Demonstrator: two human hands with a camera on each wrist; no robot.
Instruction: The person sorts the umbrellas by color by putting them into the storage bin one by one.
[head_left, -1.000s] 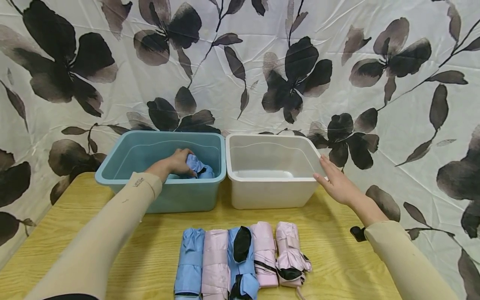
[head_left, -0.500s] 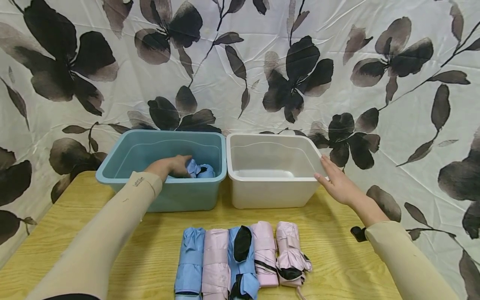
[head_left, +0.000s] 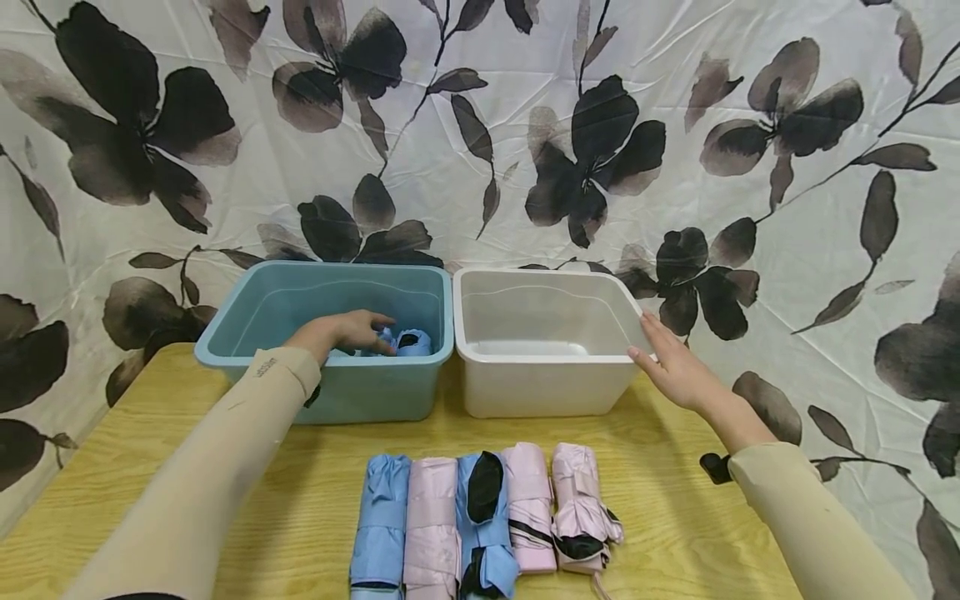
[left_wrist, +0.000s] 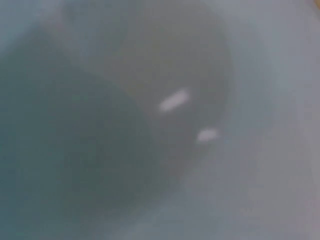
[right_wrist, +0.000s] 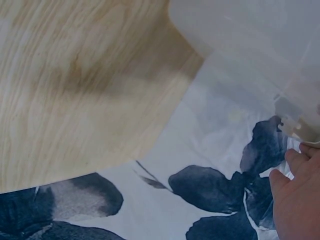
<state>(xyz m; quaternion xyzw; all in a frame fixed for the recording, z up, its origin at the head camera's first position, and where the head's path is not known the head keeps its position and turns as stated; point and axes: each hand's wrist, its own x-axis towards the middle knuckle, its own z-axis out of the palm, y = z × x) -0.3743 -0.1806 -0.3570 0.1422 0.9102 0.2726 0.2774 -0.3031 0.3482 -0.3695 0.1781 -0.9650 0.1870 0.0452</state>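
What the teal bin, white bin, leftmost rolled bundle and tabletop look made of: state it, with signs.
Teal bin: seemingly molded plastic, satin; smooth walls, rounded rim.
White bin: likely glossier plastic; light glints off its floor.
Leftmost rolled bundle: probably thin synthetic fabric, slightly shiny, creased.
Tabletop: wood-grained, smooth; real wood or laminate, unclear.

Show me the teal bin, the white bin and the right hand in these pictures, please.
Teal bin (head_left: 371, 392): head view, on its front wall.
White bin (head_left: 547, 389): head view, on its front wall.
Right hand (head_left: 677, 368): head view, on the hand's middle.

White floral cloth (head_left: 465, 208) behind a yellowish wood-grain table (head_left: 667, 517)
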